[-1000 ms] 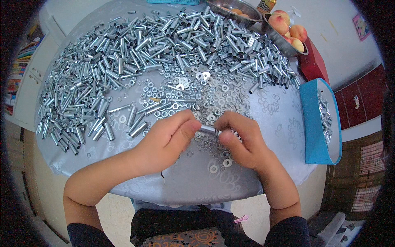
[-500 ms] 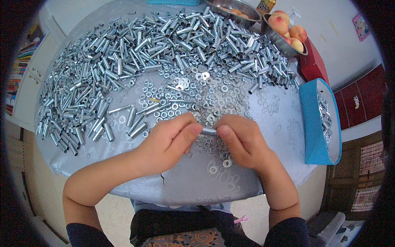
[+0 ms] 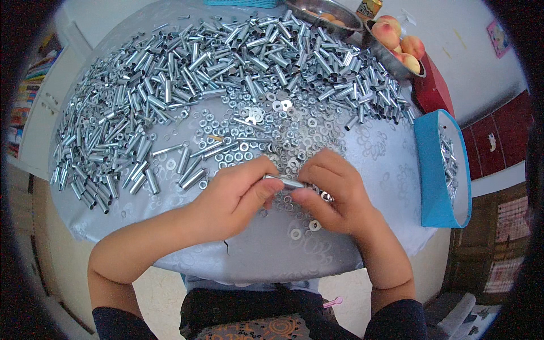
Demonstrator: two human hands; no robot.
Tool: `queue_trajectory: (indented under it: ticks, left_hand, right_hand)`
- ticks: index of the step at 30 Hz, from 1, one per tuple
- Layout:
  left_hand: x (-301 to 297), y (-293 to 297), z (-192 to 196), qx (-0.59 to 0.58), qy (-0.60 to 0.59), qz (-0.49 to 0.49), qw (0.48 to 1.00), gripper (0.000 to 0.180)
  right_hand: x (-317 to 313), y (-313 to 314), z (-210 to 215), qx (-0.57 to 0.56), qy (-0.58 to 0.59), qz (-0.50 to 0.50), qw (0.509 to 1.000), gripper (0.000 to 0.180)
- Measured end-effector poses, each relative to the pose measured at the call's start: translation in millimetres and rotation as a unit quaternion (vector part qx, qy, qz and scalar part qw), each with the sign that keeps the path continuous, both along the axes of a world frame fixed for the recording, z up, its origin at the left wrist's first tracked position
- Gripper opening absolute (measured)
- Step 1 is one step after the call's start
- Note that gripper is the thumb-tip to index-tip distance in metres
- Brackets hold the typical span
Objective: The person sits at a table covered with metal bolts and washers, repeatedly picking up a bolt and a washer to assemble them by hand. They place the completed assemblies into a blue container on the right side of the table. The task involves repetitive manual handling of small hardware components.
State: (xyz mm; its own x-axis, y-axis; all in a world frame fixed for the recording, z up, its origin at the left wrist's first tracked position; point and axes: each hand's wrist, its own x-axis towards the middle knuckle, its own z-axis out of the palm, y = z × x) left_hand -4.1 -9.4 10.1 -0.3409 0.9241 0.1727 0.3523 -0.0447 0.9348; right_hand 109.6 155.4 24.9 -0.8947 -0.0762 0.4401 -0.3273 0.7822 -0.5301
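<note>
Over the near middle of the table, both my hands are on one short, shiny metal tube (image 3: 290, 183) that lies roughly level between them. The thumb and curled fingers of my left hand (image 3: 243, 195) pinch its left end. At the other end, my right hand (image 3: 331, 192) has its thumb below and its fingers above the tube. Small bright ring-like parts (image 3: 326, 196) show by the right palm; whether they sit on the tube I cannot tell. Beneath and beyond the hands lie loose nuts and washers (image 3: 309, 136).
A wide heap of metal tubes (image 3: 249, 56) covers the far and left table. On the right stands a blue fabric bin (image 3: 430, 170) with metal parts inside. Behind it are a red box (image 3: 433, 85), a metal bowl of peaches (image 3: 391, 56), another metal bowl (image 3: 345, 28) and a can (image 3: 368, 8).
My right hand has loosened and its fingers have lifted and shifted around the tube's end. More of the tube shows now, along with bright ring-like parts by the right palm. My left hand stays nearly still.
</note>
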Motion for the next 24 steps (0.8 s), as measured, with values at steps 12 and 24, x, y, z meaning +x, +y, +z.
queue_trajectory:
  ticks: [12,24]
  left_hand:
    - [0,1,-3,0.035,0.0,0.012,0.999,0.011]
    - [-1,3,-5,0.061,0.05,0.013,0.997,0.014]
  right_hand:
    - [4,3,0,0.018,-0.063,0.007,0.998,0.021]
    - [7,-6,9,-0.361,-0.344,-0.024,0.867,0.034]
